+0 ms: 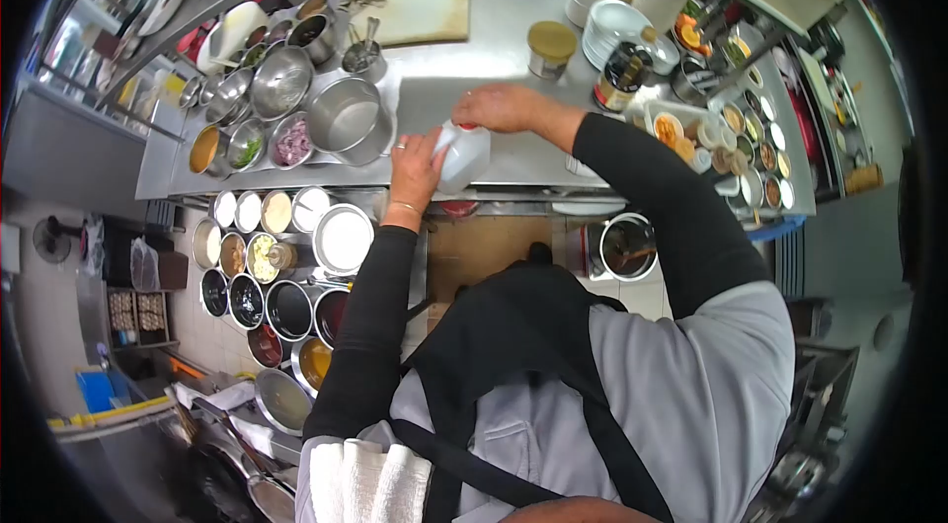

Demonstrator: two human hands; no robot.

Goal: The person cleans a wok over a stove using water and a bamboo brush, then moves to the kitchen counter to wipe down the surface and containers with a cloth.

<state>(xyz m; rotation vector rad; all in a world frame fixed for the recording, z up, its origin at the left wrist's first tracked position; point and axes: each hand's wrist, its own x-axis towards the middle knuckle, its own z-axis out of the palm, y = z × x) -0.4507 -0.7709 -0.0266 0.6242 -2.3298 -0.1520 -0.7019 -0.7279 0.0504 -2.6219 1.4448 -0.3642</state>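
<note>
1. Jug (470, 163) of translucent white plastic: at twelve o'clock from the person, by the near edge of the silvery steel worktop (499, 29).
2. Left hand (415, 167): fingers wrapped against the jug's nine-o'clock side, grasping it.
3. Right hand (499, 108): fingers bent over the small red cap (467, 126); whether they grip it, I cannot tell.
4. From the jug: deep round steel pot (348, 118) at ten o'clock, yellow-lidded tub (550, 51) at one.
</note>
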